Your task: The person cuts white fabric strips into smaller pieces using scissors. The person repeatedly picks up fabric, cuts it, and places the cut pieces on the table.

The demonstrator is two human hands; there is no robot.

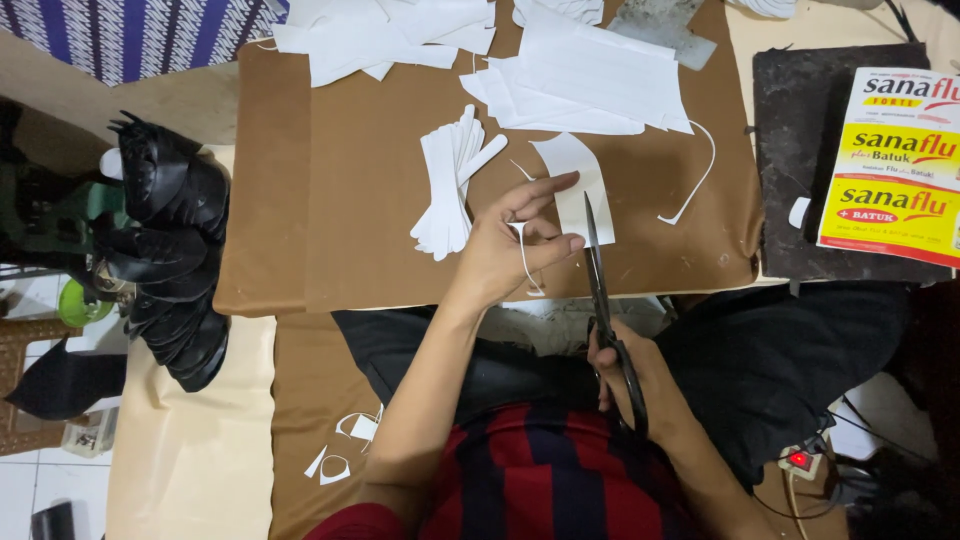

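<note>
Near front edge of brown board (380, 200): left hand (510, 250) pinches thin white strip (524, 262); right hand (625, 375) grips scissors (603, 300), blades nearly shut; bare board just beyond.

A small craft workshop: a brown cutting board (380, 200) strewn with white offcuts (450, 180) beside stacked black shoes (170, 250).

A flat rectangular printed card package (893, 165) lies at the right edge of the view on a dark square board (790, 160), its face split into white, yellow and red bands with red and yellow lettering.
</note>
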